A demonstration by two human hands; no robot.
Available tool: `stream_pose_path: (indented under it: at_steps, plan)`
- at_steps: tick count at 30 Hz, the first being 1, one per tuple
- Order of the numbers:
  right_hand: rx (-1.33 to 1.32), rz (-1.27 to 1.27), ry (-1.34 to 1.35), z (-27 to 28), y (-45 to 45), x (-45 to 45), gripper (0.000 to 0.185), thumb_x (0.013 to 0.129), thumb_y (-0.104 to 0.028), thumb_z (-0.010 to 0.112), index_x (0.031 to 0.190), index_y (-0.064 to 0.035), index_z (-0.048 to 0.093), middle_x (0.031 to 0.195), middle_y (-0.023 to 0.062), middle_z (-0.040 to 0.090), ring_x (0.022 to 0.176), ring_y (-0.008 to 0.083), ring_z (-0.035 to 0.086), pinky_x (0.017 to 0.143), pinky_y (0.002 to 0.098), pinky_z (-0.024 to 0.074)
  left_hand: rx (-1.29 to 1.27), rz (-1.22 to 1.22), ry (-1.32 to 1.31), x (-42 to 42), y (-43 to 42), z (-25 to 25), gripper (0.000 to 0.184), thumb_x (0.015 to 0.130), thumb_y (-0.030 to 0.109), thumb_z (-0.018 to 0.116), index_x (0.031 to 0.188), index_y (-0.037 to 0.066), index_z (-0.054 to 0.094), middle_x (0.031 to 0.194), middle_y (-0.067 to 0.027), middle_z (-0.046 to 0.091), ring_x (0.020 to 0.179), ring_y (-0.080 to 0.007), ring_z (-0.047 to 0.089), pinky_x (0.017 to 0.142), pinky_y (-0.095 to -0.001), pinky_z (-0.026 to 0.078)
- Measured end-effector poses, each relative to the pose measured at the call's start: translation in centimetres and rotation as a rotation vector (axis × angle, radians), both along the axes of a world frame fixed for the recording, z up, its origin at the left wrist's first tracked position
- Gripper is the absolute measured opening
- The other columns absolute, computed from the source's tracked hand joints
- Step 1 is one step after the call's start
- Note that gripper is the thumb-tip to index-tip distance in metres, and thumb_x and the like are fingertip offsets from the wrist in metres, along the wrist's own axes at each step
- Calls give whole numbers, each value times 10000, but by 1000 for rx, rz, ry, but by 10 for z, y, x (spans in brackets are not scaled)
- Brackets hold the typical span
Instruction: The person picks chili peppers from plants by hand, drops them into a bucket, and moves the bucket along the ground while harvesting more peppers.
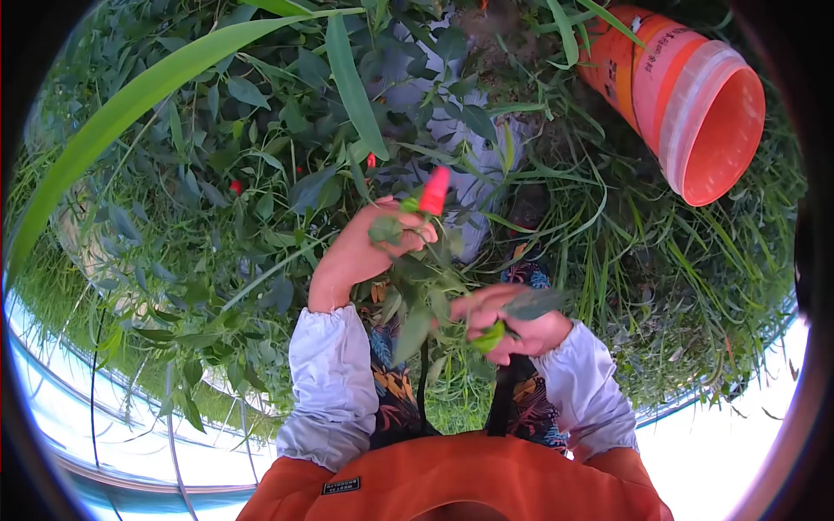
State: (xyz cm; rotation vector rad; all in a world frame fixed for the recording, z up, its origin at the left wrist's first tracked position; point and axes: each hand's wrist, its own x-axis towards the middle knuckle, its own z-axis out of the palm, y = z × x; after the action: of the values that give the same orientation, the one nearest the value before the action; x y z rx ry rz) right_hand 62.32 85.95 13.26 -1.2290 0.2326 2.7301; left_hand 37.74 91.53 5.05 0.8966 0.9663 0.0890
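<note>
Green foliage [248,91] and long grass [612,252] crowd the ground around a pale strip [469,165], with bright, ribbed sheeting [217,447] curving along the lower edges. Upper right, an orange bucket [630,74] lies tilted (its mouth turned toward the person), well apart from both hands. Amid leafy stems [415,326] close to the body, the left hand [382,247] bends beside a red piece [434,191] and the right hand [512,321] beside a bright green piece [489,337], too blurred to tell whether either grasps anything.
</note>
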Motion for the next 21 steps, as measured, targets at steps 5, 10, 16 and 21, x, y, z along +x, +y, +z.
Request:
stream_pose_path:
  at_steps: [5,10,16,21]
  plan:
    - [156,-164,-648,-26,-15,28,259,872,-94,546,1113,-27,615,815,35,620,543,89,545,513,194,442,28,96,-61,0,-1,2,153,807,15,696,959,33,696,922,-60,730,867,-215,653,879,-330,471]
    - [311,-83,-550,-56,41,-15,261,868,-234,693,1039,-48,627,832,11,604,671,56,528,559,205,406,94,-34,7,-1,-13,-7,124,819,21,719,918,44,648,959,-51,718,920,-200,654,1079,-362,338]
    - [661,78,-574,-61,44,-44,209,831,-148,732,945,-13,622,839,11,623,792,59,570,706,242,481,239,-157,75,7,-3,-7,177,753,23,740,915,69,684,915,-59,702,890,-247,633,1037,-386,363]
    - [165,-508,-335,-55,16,-48,160,889,-153,629,813,-56,527,620,-2,501,535,73,472,500,235,385,417,-178,139,13,-9,-13,240,752,22,743,981,86,709,890,-63,694,866,-256,612,987,-359,401]
